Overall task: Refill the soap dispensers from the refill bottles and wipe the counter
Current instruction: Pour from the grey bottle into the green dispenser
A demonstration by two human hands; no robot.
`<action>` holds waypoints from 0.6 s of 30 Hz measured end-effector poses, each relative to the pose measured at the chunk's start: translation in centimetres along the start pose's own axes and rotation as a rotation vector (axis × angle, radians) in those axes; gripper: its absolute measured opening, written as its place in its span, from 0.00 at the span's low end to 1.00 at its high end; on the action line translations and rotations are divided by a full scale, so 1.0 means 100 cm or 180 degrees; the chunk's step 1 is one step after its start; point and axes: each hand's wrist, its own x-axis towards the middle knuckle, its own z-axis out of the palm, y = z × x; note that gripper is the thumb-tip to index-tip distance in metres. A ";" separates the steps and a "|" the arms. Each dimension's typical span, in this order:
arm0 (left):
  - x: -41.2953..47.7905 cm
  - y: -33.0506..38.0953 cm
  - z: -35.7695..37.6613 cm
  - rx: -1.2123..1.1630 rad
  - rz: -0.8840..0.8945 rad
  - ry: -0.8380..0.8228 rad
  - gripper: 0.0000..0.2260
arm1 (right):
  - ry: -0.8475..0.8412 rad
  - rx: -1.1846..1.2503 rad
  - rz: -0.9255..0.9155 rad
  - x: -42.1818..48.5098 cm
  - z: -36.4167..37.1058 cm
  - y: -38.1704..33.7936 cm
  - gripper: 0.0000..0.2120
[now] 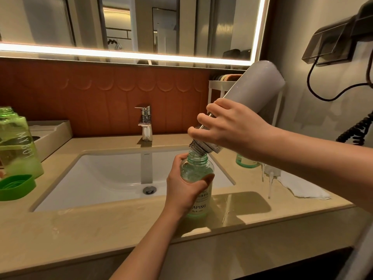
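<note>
Head view. Beige counter [101, 229] with a white sink [113, 174] set in it, chrome tap [145, 122] behind, lit mirror [141, 27] above.

Far left: big green bottle [18, 142] standing with its cap off, green lid [14, 186] lying just in front, white tray [50, 134] behind it. Right of the sink: a second green dispenser [247, 161], mostly hidden by the right forearm. A loose pump head [270, 178] with its tube lies near it, beside a white cloth [302, 188]. White rack [228, 81] at the back. Hair dryer [343, 37] on the right wall, with a coiled cord.

Left hand [185, 190] is wrapped round the soap dispenser [198, 178], thumb across the front, fingers behind. Dispenser is upright, cap off, neck open and pointing up, at the front right rim of the sink. Can't tell if its base touches the counter. Greenish liquid inside.

Right hand [228, 126] grips the grey refill bottle [256, 91] near its neck, fingers curled over it. Long axis runs diagonally: base up and right, threaded mouth down and left, right at the dispenser's neck. Right hand covers the bottle's lower part, and the bottle blocks part of the rack.
</note>
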 end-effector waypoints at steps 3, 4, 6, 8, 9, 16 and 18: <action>0.000 0.000 0.000 0.0021 0.0020 0.0003 0.23 | -0.0042 0.0042 0.0045 0.000 0.001 0.000 0.25; 0.000 0.000 0.000 0.0032 0.0026 0.0005 0.23 | -0.0047 0.0068 0.0072 -0.001 0.002 0.000 0.26; 0.000 0.001 0.001 0.0028 0.0032 0.0008 0.24 | -0.0052 0.0110 0.0137 -0.001 0.004 -0.001 0.27; 0.000 0.000 0.000 0.0020 0.0035 0.0014 0.25 | -0.0027 0.0073 0.0161 -0.001 0.006 -0.001 0.28; 0.000 0.000 0.000 0.0018 0.0032 0.0014 0.26 | -0.0011 0.0052 0.0171 -0.001 0.006 -0.002 0.28; 0.000 0.000 0.000 0.0051 0.0076 0.0025 0.26 | 0.0031 0.0240 0.0346 -0.005 0.009 -0.005 0.28; 0.000 0.000 0.001 0.0044 0.0097 0.0048 0.25 | 0.0004 0.0374 0.0502 -0.007 0.014 -0.007 0.30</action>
